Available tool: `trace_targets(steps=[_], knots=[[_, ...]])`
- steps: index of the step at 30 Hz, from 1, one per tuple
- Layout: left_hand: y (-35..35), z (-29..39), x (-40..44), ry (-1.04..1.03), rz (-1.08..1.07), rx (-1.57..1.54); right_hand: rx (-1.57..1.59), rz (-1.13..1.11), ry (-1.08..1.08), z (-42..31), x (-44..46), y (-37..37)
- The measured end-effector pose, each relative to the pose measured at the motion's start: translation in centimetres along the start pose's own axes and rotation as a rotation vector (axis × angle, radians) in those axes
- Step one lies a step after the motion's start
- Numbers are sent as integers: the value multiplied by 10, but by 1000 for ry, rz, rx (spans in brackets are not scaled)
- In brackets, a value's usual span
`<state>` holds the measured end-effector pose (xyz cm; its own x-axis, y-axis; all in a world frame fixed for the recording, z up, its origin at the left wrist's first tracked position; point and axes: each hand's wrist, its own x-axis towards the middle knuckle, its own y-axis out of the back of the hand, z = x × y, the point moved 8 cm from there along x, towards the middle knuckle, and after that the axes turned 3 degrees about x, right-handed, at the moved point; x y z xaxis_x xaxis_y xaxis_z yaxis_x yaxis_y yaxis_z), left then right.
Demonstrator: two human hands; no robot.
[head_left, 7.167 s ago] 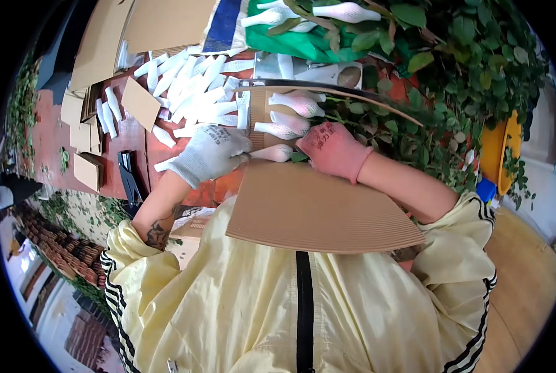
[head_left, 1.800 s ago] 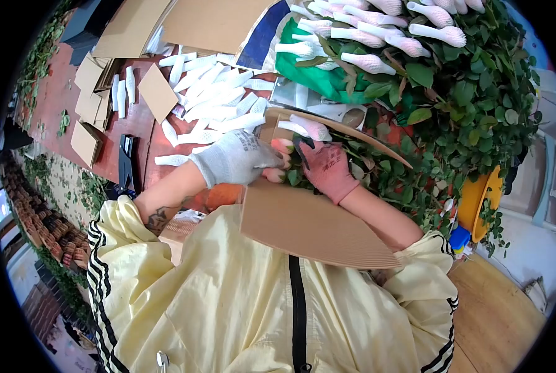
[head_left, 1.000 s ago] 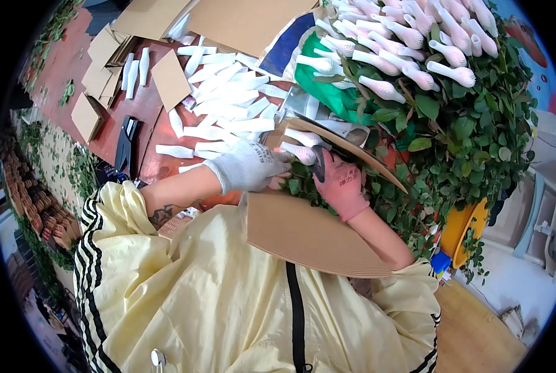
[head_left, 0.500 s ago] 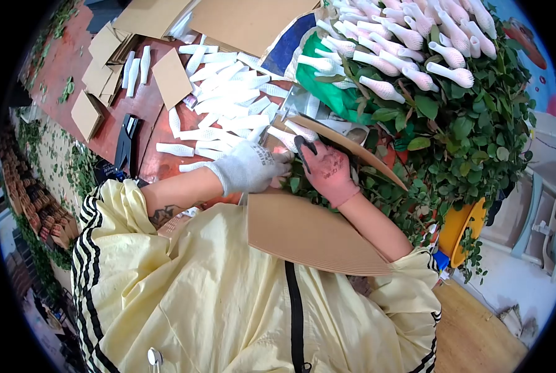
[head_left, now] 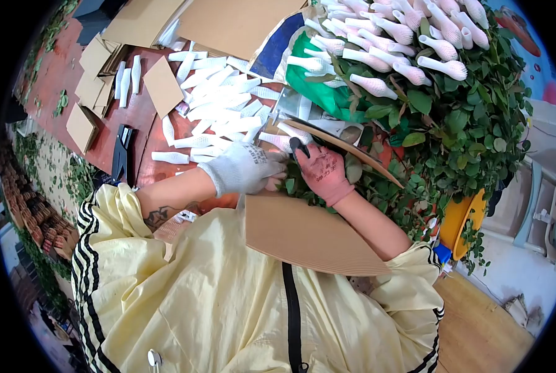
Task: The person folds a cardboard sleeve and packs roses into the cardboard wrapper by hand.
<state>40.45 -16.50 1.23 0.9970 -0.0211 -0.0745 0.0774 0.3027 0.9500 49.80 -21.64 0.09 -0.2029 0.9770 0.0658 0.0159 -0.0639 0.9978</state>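
My left hand (head_left: 243,168), in a whitish knit glove, has its fingers curled inward in front of me. What they hold, if anything, is hidden. Close beside it on the right is my right hand (head_left: 322,174), in a pink glove with black fingertips. Its bent fingers close at the lower ends of two roses in white foam nets, one netted rose (head_left: 275,142) on the left and another (head_left: 294,132) above. Green leaves show below the hands. A cardboard sheet (head_left: 352,149) stands tilted behind the right hand, and stacked cardboard (head_left: 309,236) lies against my front.
Loose white foam nets (head_left: 222,99) cover the red table (head_left: 54,93). A black stapler (head_left: 124,155) and cardboard pieces (head_left: 163,87) lie at the left. Many netted roses (head_left: 377,59) with dense leaves (head_left: 452,124) are piled at the right, above a yellow bin (head_left: 467,227).
The view has shifted slightly, so the table things appear further left. Both hands stay close together, with only small finger movement.
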Motion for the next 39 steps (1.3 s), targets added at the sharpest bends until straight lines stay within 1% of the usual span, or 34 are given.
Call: trace_targets(steps=[1,3,5,6,7,8,9,10,11,13,14,15,16,17,19,20,22,23,24,25,27,28,29,31,32,33,35,37,38,39], knots=[[17,-11,3,150,-88,-296,0,5,-5,1,1,2],[13,-25,3,285,-202,-576,47,4,-9,0,0,5],[14,-47,5,368,6,-103,51,-15,-37,0,-5,-2],[19,-47,6,346,0,-25,35,34,-28,-1,-7,-1],[6,-51,8,334,-3,-22,17,84,-20,-2,-9,1],[-10,-56,11,300,66,43,15,88,-36,1,-9,2],[-8,-57,14,260,133,108,16,44,-36,3,-9,-3],[-13,-58,12,235,120,112,23,-3,-42,2,-11,-7],[-18,-61,10,239,98,83,29,0,-73,3,-12,-7],[-13,-62,14,211,65,69,17,3,-49,3,-9,-4],[-5,-61,13,243,83,52,20,-35,-70,4,-8,-6],[2,-60,11,277,102,35,23,-28,-101,7,-8,-6],[11,-56,9,244,188,38,31,-15,-93,7,-8,-7],[11,-54,9,215,173,44,40,-2,-85,5,-8,-7],[13,-59,5,264,196,11,56,-25,-144,9,-8,-8],[9,-62,3,267,151,-18,70,-31,-123,8,-8,-9],[8,-65,0,247,154,-19,68,-51,-99,6,-8,-12],[10,-66,-1,242,168,-25,70,-44,-116,8,-8,-16],[7,-70,0,295,79,-25,59,0,-112,7,-8,-16],[10,-70,-1,278,71,-16,46,44,-109,7,-8,-16],[21,-69,-6,261,160,-70,47,77,-114,7,-8,-15],[24,-68,-8,299,121,-11,51,99,-100,6,-9,-13],[26,-76,-14,293,115,-7,54,103,-108,7,-10,-13],[31,-114,-40,613,-4,80,93,201,-96,7,-11,-7],[40,-113,-49,667,-29,61,98,208,-91,5,-11,-7],[46,-105,-46,678,-20,69,110,201,-91,8,-10,-8],[60,-47,-25,232,153,-110,128,196,-62,4,-9,-5],[50,-14,0,199,0,-168,167,80,-99,7,-6,-4],[41,-8,7,171,5,-186,119,32,-80,6,-6,-3],[32,-3,13,143,12,-205,72,33,-57,6,-7,-3]])
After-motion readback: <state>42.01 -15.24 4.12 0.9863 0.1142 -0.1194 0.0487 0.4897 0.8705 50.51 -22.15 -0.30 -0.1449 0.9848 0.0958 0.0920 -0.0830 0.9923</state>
